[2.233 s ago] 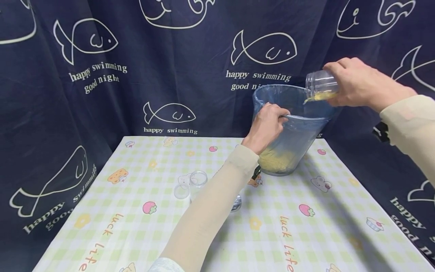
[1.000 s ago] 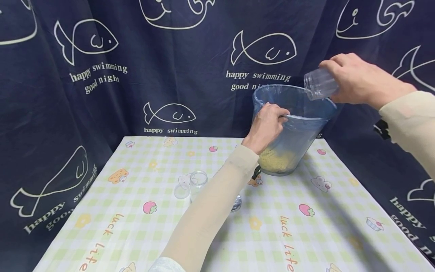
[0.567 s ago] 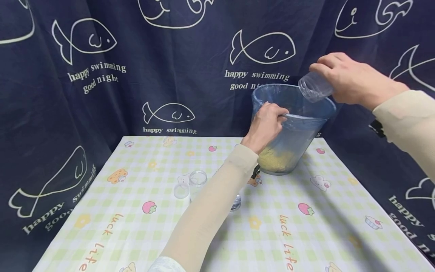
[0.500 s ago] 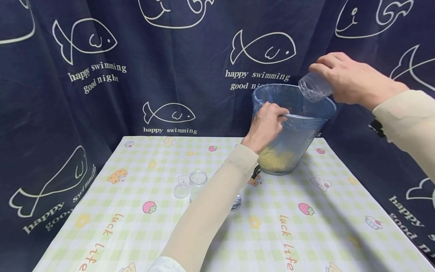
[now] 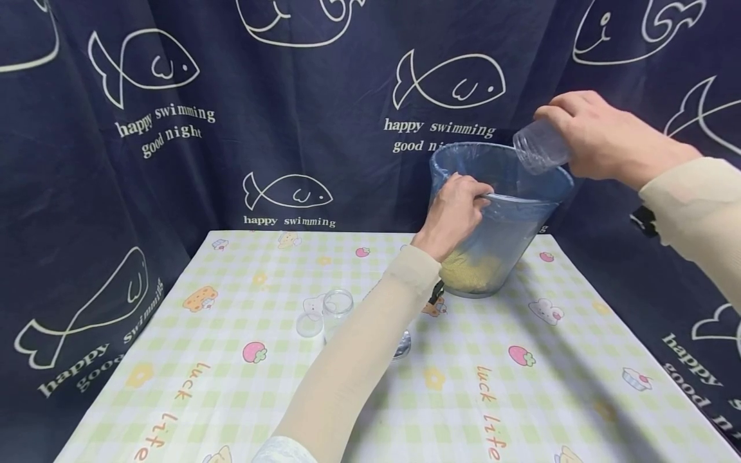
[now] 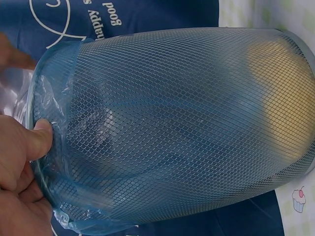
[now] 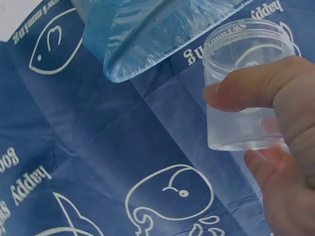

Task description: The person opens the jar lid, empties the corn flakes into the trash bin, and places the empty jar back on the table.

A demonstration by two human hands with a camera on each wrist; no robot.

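A mesh wastebasket point(image 5: 515, 225) lined with a blue plastic bag stands at the back right of the table. My left hand point(image 5: 454, 215) pinches its near rim, thumb over the bag's edge in the left wrist view. Yellow contents point(image 6: 285, 98) show through the mesh at the bottom; their kind is unclear. Over the basket's right side, my right hand point(image 5: 613, 138) grips a clear plastic jar point(image 5: 541, 149), tilted with its mouth down and toward the basket. Nothing yellow shows in the jar in the right wrist view, where thumb and fingers wrap its wall.
Left of my left forearm stands another clear jar point(image 5: 338, 302), partly hidden, with a clear round lid point(image 5: 309, 325) beside it. A silvery round thing point(image 5: 403, 345) peeks out right of the forearm. A dark blue curtain point(image 5: 370, 128) hangs behind the checked tablecloth point(image 5: 278, 399).
The yellow contents seen in the right hand's jar 2.2 s ago have left it. The jar has tipped further mouth-down and, lately, shifted slightly right. The left hand stays on the rim.
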